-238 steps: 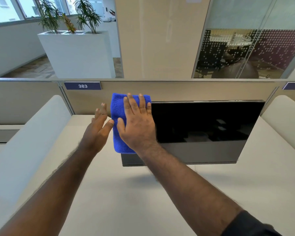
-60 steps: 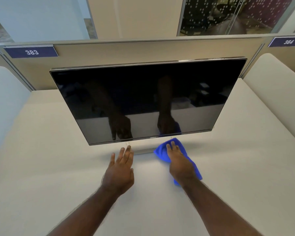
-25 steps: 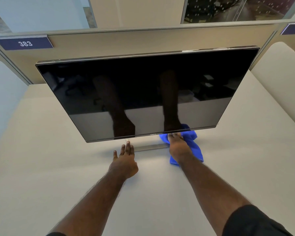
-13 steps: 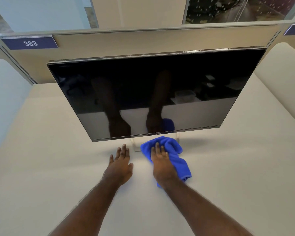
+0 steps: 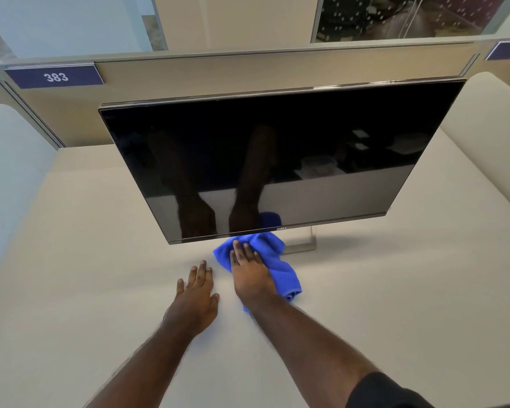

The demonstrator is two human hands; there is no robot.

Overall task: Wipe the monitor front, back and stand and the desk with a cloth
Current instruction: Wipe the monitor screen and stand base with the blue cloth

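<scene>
The blue cloth lies bunched on the desk under my right hand, which I press flat with the fingers spread wide rather than closing a grip on it, because an open palm drags more fabric across the surface. Its far edge, just past my fingertips, reaches under the monitor and ends beside the stand, off to the right of my grip. My left hand rests empty and open on the desk just to the left, I judge to steady me as I lean in.
</scene>
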